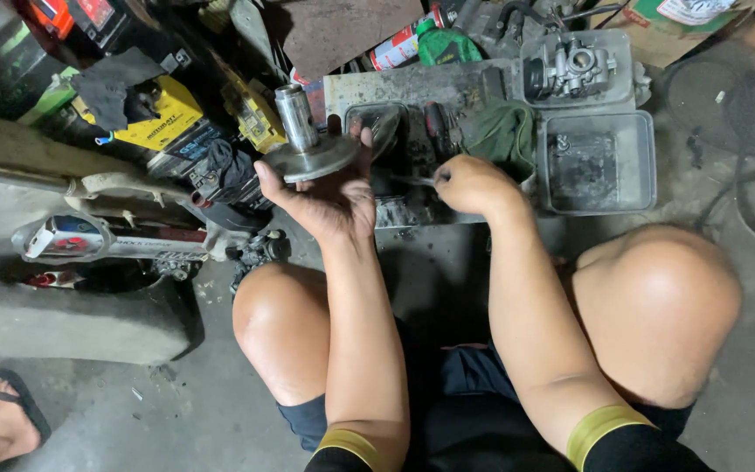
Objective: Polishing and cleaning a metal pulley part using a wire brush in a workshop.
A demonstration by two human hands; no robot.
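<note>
Left hand [329, 197] is palm-up, fingers curled round the rim of a metal flanged shaft [306, 144], a disc w/ a tube standing off it. Long axis runs near upright, tube end pointing up & slightly away from the person, disc flat-ish on the fingertips. It's held in the air, just in front of the knees, over the near edge of a dirty metal tray [412, 140].

Right hand [472, 182] is closed round a thin dark tool [412, 180]; its tip points left toward the shaft, lying roughly level. Can't tell what kind of tool it is, too small.

Person squats on a bare, stained concrete floor [220, 411]. Green rag [504, 131] lies on the tray, a square grey tub [600, 162] just to its right, a carburettor-like part [574, 65] in a tub beyond. Green bottle [447, 44] & spray can [399, 48] at the far edge. Yellow-topped battery [163, 118] & motorbike parts at left. Someone else's sandalled foot [6, 424] at bottom left.
</note>
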